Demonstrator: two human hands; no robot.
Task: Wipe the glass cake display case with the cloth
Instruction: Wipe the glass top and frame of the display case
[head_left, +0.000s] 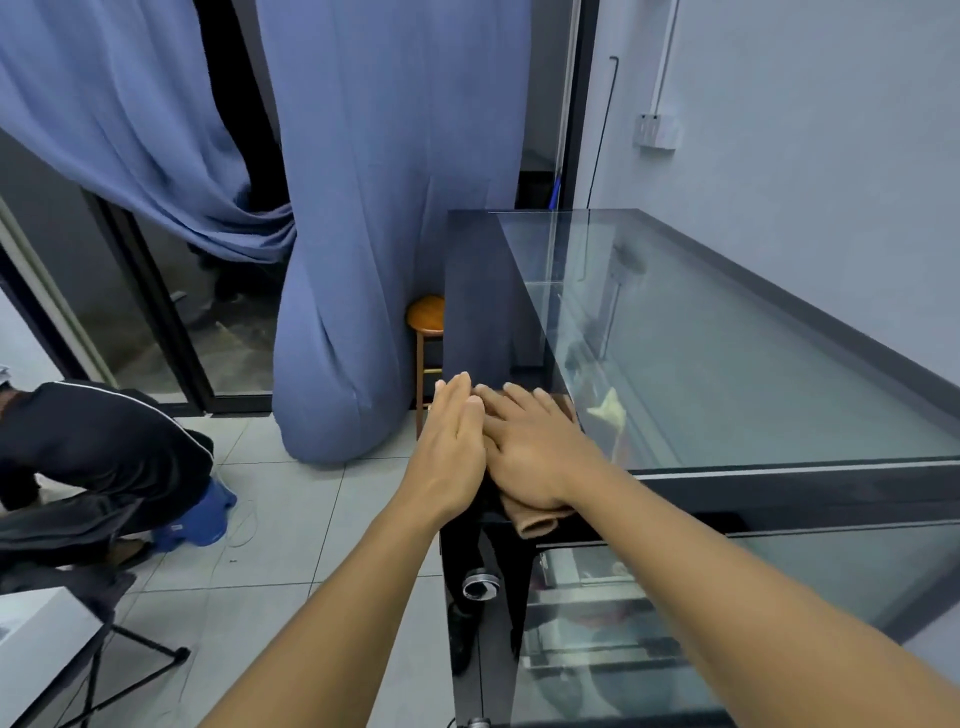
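Pressure from the flat, open right hand (530, 447) and left hand (454, 447) on the cloth (537, 522) risks it sliding off the display case (727, 364) edge.

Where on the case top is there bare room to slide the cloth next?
Bare glass top runs from the hands toward the far wall edge and the far corner. The near-left corner is crowded: the right hand presses the cloth, with the left hand alongside on the dark edge.

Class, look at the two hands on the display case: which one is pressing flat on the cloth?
The right hand: the tan cloth shows beneath it. The left hand lies beside it.
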